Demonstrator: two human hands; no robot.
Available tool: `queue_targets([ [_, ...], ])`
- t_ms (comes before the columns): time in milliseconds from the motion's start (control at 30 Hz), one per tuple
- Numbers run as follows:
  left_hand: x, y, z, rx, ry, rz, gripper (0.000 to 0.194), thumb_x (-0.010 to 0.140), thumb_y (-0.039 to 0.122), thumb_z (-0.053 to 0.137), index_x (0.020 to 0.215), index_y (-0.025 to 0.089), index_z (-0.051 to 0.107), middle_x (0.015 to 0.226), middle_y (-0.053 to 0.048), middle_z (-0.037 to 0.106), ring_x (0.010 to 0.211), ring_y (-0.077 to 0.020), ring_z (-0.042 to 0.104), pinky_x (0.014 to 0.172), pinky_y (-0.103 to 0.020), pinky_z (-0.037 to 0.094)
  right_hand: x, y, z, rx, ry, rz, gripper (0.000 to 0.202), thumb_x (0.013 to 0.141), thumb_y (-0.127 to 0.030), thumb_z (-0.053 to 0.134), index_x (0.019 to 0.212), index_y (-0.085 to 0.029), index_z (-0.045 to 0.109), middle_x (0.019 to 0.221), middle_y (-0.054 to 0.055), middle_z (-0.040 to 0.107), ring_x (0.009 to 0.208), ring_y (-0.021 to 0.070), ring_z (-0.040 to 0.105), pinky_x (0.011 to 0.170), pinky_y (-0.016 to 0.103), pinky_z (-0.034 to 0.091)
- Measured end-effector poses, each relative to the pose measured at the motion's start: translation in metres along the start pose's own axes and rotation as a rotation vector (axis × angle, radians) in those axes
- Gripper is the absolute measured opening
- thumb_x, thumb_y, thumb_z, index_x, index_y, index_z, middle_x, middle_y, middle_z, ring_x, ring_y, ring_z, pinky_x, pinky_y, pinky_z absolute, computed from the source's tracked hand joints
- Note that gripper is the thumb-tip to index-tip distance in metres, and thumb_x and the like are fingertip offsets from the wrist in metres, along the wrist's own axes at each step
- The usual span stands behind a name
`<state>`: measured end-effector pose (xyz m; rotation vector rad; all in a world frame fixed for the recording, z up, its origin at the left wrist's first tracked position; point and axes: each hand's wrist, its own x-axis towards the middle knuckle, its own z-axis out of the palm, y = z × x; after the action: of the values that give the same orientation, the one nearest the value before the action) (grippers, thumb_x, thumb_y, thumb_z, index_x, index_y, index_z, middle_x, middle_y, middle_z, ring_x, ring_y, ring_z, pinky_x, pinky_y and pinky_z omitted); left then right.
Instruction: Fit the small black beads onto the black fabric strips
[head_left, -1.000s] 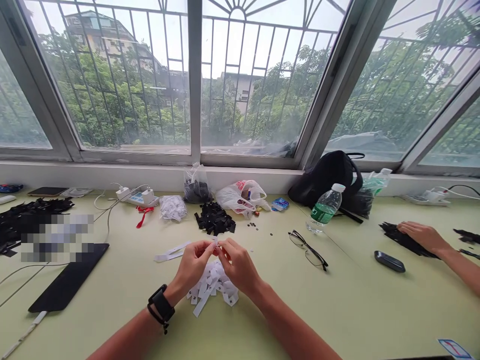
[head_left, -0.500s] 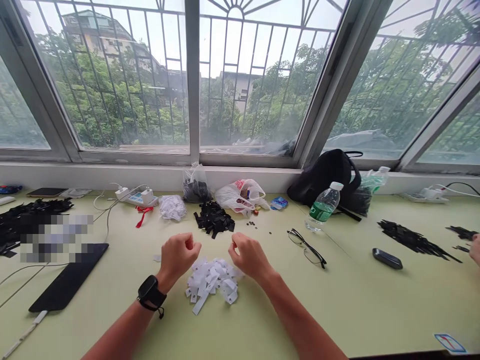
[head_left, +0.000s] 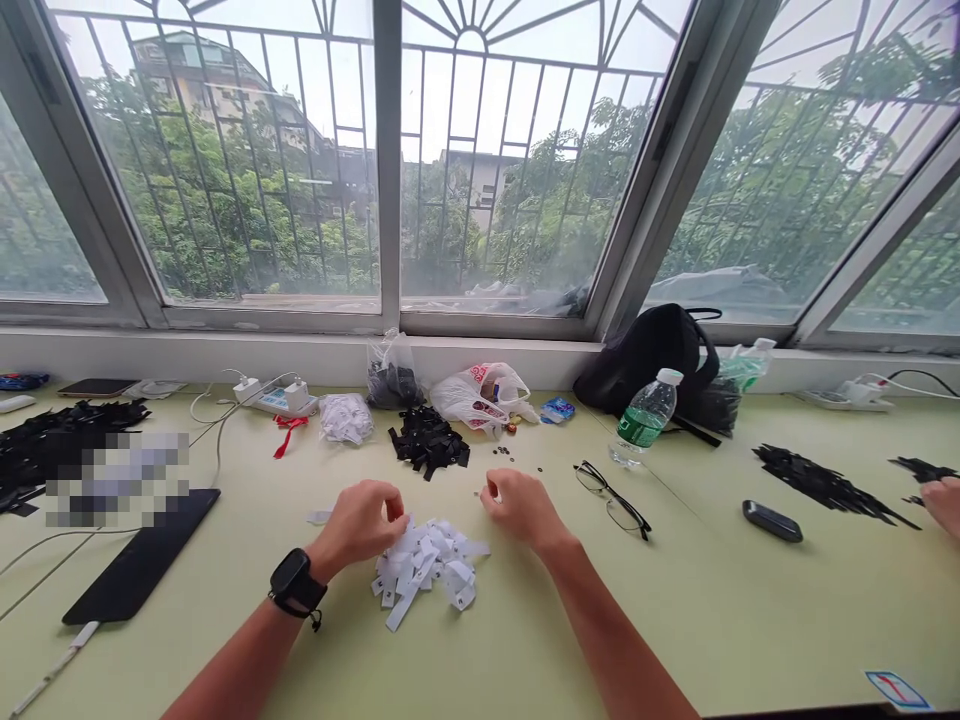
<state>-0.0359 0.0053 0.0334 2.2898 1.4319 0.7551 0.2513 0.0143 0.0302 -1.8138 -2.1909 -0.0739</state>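
Note:
A loose pile of small white label strips (head_left: 424,570), some with dark printed marks, lies on the table in front of me. At its upper left edge is my left hand (head_left: 364,522), fingers curled and tips touching the pile; whatever is between them is hidden. My right hand (head_left: 517,508) is closed with the fingers bent in, right of the pile and apart from it. A tiny pale bit shows at its fingertips, too small to name. Behind both hands lies a heap of black strips (head_left: 427,442). One white strip (head_left: 319,517) lies alone beside my left hand.
Glasses (head_left: 611,500), a water bottle (head_left: 645,420) and a black case (head_left: 772,521) stand or lie to the right. Plastic bags (head_left: 480,395) and a power strip (head_left: 281,398) line the back. Another person's hand (head_left: 943,503) is at the right edge, near black strips (head_left: 825,483).
My left hand has lowered onto the edge of the white pile. My right hand has shifted right, away from the pile.

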Motion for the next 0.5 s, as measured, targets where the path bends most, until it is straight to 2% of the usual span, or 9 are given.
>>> queue_targets([
  [100, 0.004, -0.001, 0.002, -0.175, 0.043, -0.016, 0.024, 0.083, 0.037, 0.067, 0.065, 0.02, 0.064, 0.067, 0.0, 0.066, 0.063, -0.0157, 0.053, 0.06, -0.027, 0.033, 0.0, 0.001, 0.0, 0.017, -0.01, -0.007, 0.017, 0.085, -0.017, 0.055, 0.068, -0.018, 0.054, 0.069, 0.001, 0.062, 0.06, 0.0123, 0.048, 0.058, 0.027, 0.021],
  [267, 0.012, -0.002, 0.007, -0.647, -0.026, -0.057, 0.036, 0.089, 0.048, 0.062, 0.07, 0.019, 0.057, 0.061, 0.003, 0.056, 0.056, -0.0124, 0.05, 0.053, -0.024, 0.033, 0.0, 0.003, 0.002, 0.047, -0.001, -0.005, 0.018, 0.084, -0.023, 0.059, 0.067, -0.019, 0.053, 0.069, 0.0, 0.062, 0.061, 0.0128, 0.049, 0.059, 0.026, 0.023],
  [367, 0.015, -0.002, 0.011, -0.839, -0.065, -0.142, 0.037, 0.086, 0.05, 0.067, 0.071, 0.019, 0.054, 0.062, 0.003, 0.058, 0.053, -0.0114, 0.051, 0.051, -0.022, 0.035, 0.001, 0.003, 0.002, 0.054, 0.014, -0.004, 0.019, 0.086, -0.023, 0.058, 0.068, -0.019, 0.053, 0.069, 0.0, 0.062, 0.061, 0.0127, 0.05, 0.059, 0.026, 0.023],
  [500, 0.014, 0.003, 0.011, -0.992, -0.099, -0.227, 0.04, 0.082, 0.048, 0.074, 0.068, 0.018, 0.052, 0.065, 0.002, 0.059, 0.05, -0.0081, 0.045, 0.051, -0.021, 0.035, 0.001, 0.002, 0.003, 0.064, 0.01, -0.015, 0.011, 0.083, -0.019, 0.058, 0.072, -0.019, 0.056, 0.071, 0.0, 0.063, 0.064, 0.013, 0.051, 0.059, 0.026, 0.023],
])
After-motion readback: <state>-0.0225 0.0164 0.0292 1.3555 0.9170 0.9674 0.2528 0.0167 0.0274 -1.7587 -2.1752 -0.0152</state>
